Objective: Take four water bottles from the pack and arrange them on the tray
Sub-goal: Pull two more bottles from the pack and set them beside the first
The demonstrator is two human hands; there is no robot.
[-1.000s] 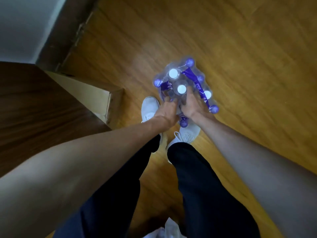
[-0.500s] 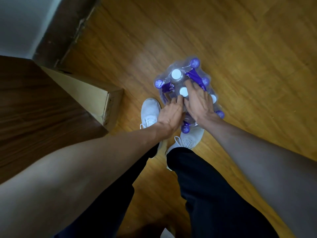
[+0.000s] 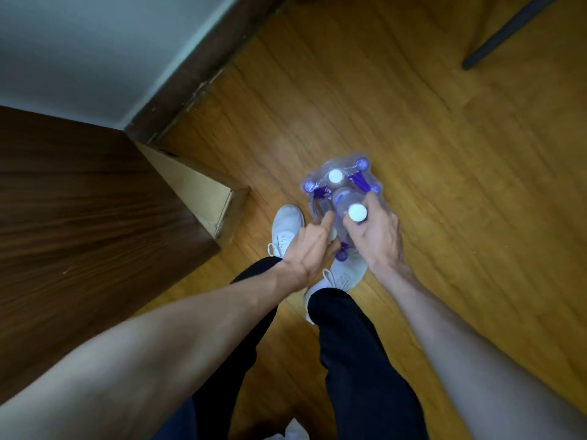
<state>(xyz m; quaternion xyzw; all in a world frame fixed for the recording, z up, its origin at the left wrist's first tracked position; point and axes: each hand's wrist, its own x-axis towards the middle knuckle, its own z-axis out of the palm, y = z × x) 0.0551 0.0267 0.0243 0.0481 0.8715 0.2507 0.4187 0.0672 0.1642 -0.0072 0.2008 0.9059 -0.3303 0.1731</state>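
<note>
A: Water bottle pack (image 3: 343,188) sits on the wooden floor (image 3: 444,154), right in front of your white shoes (image 3: 286,227), wrapped in clear plastic with purple bands across the top.

B: And your hands?

A: In the head view, your right hand (image 3: 378,236) is curled around the neck of one bottle (image 3: 349,204), just under its white cap (image 3: 357,213). That bottle stands taller than its neighbours and leans toward you, its lower part among the others.

B: The left?

A: Your left hand (image 3: 313,242) is at the near left side of the pack, index finger stretched out and touching the wrap beside the gripped bottle. The other fingers are bent under; you cannot tell whether they pinch the plastic.

B: Anything else around?

A: A dark wooden cabinet (image 3: 79,217) on your left, near the pack but apart from it. Another white cap (image 3: 335,176) shows at the far side of the pack, beyond your fingers.
</note>
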